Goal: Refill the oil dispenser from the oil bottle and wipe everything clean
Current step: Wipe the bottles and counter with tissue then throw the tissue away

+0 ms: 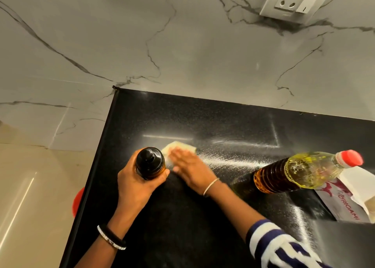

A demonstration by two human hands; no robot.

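My left hand (135, 183) grips the oil dispenser (150, 163), a dark bottle with a black cap, upright near the left edge of the black counter (203, 217). Just right of it, my right hand (189, 167) lies flat with fingers spread, pressing a pale yellow cloth (180, 147) onto the counter; the hand is blurred. The oil bottle (300, 171), clear plastic with a red cap and yellow oil, stands at the right. Streaky smear marks (233, 158) shine on the counter between the cloth and the oil bottle.
A white tissue pack (349, 198) with red lettering lies at the right edge, behind the oil bottle. A marble wall with a white socket (292, 0) rises behind the counter. The counter's left edge (95, 166) drops to a beige floor, where a red object (78, 200) peeks out.
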